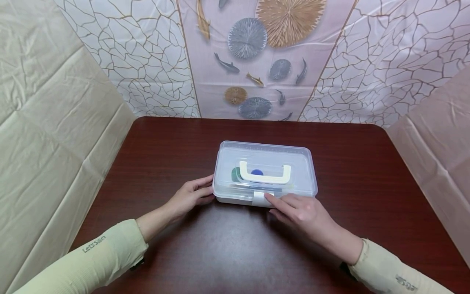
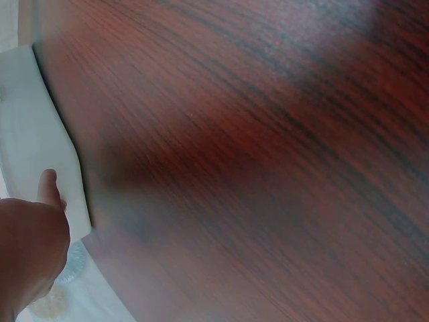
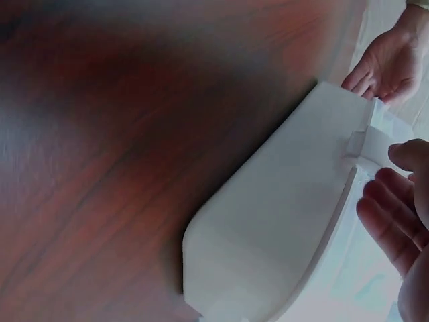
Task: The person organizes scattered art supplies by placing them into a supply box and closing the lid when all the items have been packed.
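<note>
A clear-lidded plastic storage box (image 1: 227, 163) with a white base sits closed on the table. On its lid is a white carry handle (image 1: 266, 178), and a white latch (image 1: 258, 199) is at the middle of its front. My left hand (image 1: 189, 199) lies at the box's left end, fingers stretched along that side, as the right wrist view also shows. With the index fingertip on the latch, my right hand (image 1: 302, 214) reaches in from the front right. Through the lid show a green round item (image 1: 236, 174) and a blue round item (image 1: 257, 172).
The dark reddish-brown wooden table (image 1: 176, 151) has a patterned curtain (image 1: 147, 61) behind it. Beige cloth walls (image 1: 55, 122) rise on both sides.
</note>
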{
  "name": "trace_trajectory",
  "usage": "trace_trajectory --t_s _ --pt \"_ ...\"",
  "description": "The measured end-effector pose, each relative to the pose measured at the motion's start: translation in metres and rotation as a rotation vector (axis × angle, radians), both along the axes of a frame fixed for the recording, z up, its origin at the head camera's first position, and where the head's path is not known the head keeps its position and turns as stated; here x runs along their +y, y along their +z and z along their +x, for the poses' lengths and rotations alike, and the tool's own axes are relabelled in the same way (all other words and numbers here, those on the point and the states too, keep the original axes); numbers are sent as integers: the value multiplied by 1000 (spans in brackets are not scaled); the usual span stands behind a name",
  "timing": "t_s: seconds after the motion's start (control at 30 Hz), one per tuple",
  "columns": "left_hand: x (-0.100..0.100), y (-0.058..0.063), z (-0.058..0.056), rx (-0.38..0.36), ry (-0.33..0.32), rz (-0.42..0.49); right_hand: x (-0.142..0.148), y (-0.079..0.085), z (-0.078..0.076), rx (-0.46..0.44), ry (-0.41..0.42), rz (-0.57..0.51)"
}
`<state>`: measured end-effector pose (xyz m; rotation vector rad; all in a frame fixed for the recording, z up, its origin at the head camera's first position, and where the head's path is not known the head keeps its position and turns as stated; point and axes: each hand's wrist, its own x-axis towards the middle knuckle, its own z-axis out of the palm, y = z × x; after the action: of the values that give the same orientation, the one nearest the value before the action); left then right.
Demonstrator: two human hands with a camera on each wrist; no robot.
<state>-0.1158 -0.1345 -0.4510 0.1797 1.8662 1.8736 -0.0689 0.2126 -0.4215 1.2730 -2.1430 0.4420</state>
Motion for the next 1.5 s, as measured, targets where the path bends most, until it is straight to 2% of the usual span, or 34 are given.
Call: trace_trajectory --t_s 0.1,0.17,0.37,0.73,1.13,1.5 --pt "0 0 0 3 -2 -2 -2 2 -2 131 7 22" --pt "0 0 0 3 -3 -3 -4 3 -3 182 9 23" --pt "0 0 0 3 -3 0 -5 4 -4 243 -2 25" --pt "0 -1 0 4 -1 2 -5 0 -5 274 -10 58" --pt "1 1 1 4 0 1 -4 -11 -7 242 -3 73" --pt "1 1 1 9 1 1 -3 -19 -8 249 15 76"
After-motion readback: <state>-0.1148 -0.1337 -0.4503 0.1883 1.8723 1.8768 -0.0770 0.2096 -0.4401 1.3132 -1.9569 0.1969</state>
